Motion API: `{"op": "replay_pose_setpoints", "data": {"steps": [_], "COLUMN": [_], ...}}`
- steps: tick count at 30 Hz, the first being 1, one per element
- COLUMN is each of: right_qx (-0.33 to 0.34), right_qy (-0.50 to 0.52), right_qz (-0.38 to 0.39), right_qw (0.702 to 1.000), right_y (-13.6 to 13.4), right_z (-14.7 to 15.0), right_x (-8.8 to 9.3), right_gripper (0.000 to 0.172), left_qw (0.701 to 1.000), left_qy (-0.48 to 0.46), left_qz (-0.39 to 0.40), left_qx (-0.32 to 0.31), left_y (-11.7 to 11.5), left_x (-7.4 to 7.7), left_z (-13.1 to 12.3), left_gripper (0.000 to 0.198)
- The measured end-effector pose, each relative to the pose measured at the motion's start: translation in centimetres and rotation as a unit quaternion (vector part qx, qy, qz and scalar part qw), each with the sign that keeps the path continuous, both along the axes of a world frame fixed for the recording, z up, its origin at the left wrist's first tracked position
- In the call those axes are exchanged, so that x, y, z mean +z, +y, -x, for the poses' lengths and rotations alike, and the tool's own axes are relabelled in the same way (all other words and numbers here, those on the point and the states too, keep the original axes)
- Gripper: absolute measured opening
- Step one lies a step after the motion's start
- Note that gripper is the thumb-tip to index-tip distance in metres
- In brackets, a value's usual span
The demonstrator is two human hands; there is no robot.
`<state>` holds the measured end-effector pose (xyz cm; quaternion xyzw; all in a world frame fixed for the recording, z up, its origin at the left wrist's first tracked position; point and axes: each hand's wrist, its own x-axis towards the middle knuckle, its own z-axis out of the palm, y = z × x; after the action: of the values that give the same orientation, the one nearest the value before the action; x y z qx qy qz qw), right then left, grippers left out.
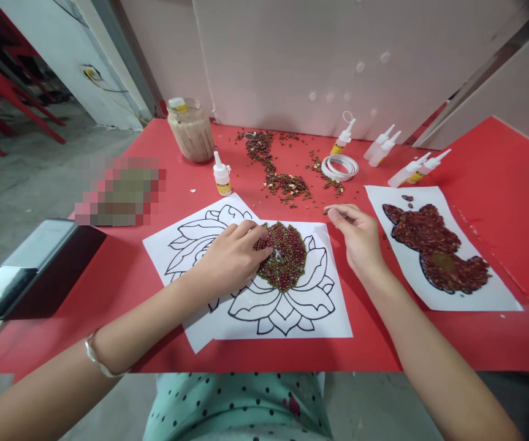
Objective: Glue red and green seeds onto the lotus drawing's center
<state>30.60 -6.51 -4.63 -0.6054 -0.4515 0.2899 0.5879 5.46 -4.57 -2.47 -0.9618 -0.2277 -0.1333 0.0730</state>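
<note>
A white sheet with a black-outlined lotus drawing point(282, 315) lies on the red table before me. Its middle petals are covered with red and green beans point(287, 257). My left hand point(236, 254) rests over the left side of these beans, index finger and thumb apart, fingertips touching them. To the right of the sheet, my right hand point(358, 233) is raised with thumb and fingers pinched. At its fingertips shows a small dark bean point(325, 212). A second lotus sheet point(176, 245) lies partly under the first and under my left forearm.
Loose beans point(287, 187) are scattered behind the sheets. A glue bottle point(222, 174) and a glass jar point(191, 131) stand at left; several glue bottles point(384, 147) and a tape roll point(340, 167) at back right. A bean-covered picture point(439, 245) lies right, a phone point(25, 263) left.
</note>
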Motion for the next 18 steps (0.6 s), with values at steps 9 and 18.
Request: {"op": "replay_pose_setpoints", "data": {"steps": [9,18], "right_qx": [-0.003,0.0], "right_qy": [-0.004,0.001], "right_qz": [0.002,-0.002], "right_qw": [1.0,1.0], "right_y": [0.06,0.03], "right_z": [0.0,-0.01], "right_x": [0.03,0.01], "right_gripper": [0.016,0.015], "left_qw": [1.0,1.0], "left_qy": [0.004,0.0], "left_qz": [-0.009,-0.003], "left_qx": [0.0,0.014], "left_y": [-0.02,0.13], "left_x": [-0.05,0.57], "left_z": [0.0,0.14], "left_gripper": [0.026,0.026]}}
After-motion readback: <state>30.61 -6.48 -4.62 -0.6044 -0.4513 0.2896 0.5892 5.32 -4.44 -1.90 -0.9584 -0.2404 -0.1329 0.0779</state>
